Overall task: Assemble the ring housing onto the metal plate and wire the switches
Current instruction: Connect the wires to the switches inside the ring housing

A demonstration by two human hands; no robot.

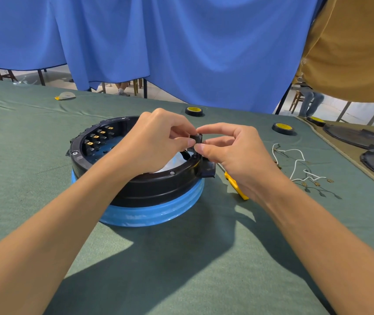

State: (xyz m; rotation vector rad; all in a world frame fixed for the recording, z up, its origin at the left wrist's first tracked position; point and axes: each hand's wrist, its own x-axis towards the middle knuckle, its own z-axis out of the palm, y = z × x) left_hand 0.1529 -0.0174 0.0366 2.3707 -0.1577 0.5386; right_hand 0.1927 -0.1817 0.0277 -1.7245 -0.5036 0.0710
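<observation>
Two bare forearms reach in from the near edge over a green cloth-covered table [33, 137]. Between them sits the black ring housing [149, 187], resting on a round base wrapped in blue film [154, 213]. Above the housing's right rim, the left hand [156, 142] and the right hand [231, 151] meet, both pinching a small black switch [197, 140] with curled fingertips. Inside the ring's far left wall stands a row of switches with brass terminals [100, 134]. Just right of the housing, a yellow-handled tool [236, 186] lies partly under the right wrist. Farther right, loose white wires with terminals [299, 164] lie on the cloth, beside dark round plates [358, 138]. Beyond the hands sit two tape rolls, one at centre [194, 110] and one to the right [283, 128], before a blue curtain [181, 46].
</observation>
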